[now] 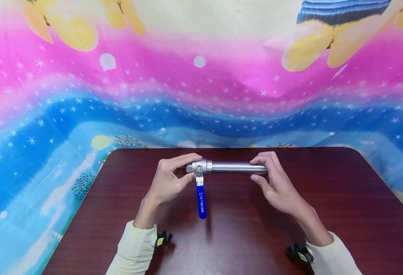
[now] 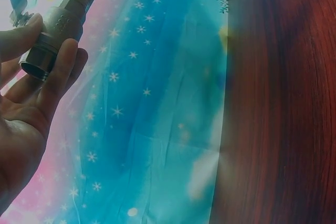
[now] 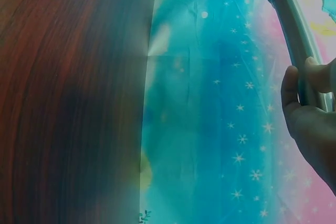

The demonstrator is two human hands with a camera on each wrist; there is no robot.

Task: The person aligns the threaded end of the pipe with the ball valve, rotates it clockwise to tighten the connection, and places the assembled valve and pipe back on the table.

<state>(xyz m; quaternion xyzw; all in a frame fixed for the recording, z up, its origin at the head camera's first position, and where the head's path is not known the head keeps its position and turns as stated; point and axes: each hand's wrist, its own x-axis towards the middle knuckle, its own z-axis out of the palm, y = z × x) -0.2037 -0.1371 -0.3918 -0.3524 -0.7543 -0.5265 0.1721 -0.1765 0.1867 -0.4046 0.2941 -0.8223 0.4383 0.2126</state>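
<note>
Ball valve (image 1: 200,198), one, in grip of left hand (image 1: 167,180), one pipe (image 1: 233,167) in grip of right hand (image 1: 279,189)

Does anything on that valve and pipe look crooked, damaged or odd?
Nothing stands out. The silver metal ball valve and straight silver metal pipe line up, with no dents visible. The long blue lever handle sits crosswise to the pipe and looks straight. The right hand partly hides the pipe's end, so I can't vouch for that.

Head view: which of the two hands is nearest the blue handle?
The left hand. It grips the valve that the blue handle hangs from, while the right hand holds the pipe toward its far end.
</note>
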